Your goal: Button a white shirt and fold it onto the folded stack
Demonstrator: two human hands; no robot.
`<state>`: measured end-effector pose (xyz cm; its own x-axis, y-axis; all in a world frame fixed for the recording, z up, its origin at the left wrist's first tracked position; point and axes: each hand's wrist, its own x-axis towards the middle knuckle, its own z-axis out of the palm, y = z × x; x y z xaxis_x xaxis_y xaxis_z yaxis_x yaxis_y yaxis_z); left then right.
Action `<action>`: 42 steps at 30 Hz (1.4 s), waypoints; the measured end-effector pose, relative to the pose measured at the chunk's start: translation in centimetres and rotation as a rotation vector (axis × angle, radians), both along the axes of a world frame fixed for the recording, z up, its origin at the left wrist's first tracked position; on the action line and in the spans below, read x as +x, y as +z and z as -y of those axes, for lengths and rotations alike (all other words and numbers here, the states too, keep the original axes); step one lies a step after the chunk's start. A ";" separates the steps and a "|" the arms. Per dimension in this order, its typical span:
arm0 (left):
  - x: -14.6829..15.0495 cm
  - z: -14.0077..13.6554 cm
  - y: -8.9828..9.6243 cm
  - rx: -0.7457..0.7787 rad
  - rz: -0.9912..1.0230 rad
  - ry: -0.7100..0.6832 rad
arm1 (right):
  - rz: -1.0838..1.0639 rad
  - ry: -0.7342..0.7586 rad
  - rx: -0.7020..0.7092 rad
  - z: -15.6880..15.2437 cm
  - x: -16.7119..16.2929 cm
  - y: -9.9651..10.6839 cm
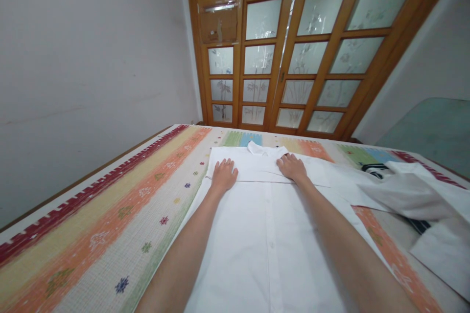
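A white button-up shirt (253,234) lies spread out in front of me, its collar (266,150) at the far end and a button placket running down the middle toward me. A strip of white cloth lies folded across its upper part, with an edge crossing below my hands. My left hand (224,174) rests on this strip near the shirt's left side, fingers stretched forward. Beside the collar, on the right, lies my right hand (292,166), its fingers slightly bent on the cloth. The right sleeve (341,176) reaches out to the right.
The shirt lies on a striped, patterned cloth (135,215). At the right is a heap of white clothing (422,200) with dark striped pieces. A pale wall (91,58) stands left, wooden glass-paned doors (275,58) behind, and a greenish panel (433,129) far right.
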<state>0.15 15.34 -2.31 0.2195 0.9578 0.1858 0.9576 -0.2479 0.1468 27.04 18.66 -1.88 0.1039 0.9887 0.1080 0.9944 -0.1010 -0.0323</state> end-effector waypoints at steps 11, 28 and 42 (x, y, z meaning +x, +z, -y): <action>0.0 0.2 0.1 0.029 0.002 0.001 | -0.037 -0.015 0.077 0.8 -0.4 0.6; 0.0 0.1 0.0 0.009 0.011 0.006 | -0.005 -0.002 0.225 1.3 -0.6 0.5; 0.0 0.0 -0.2 0.045 0.026 -0.006 | 0.046 0.117 0.091 -0.3 0.5 -0.7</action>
<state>0.15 15.33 -2.48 0.2201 0.9468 0.2349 0.9519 -0.2610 0.1603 27.58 18.91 -2.58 -0.0188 0.9796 0.2001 0.9998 0.0171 0.0099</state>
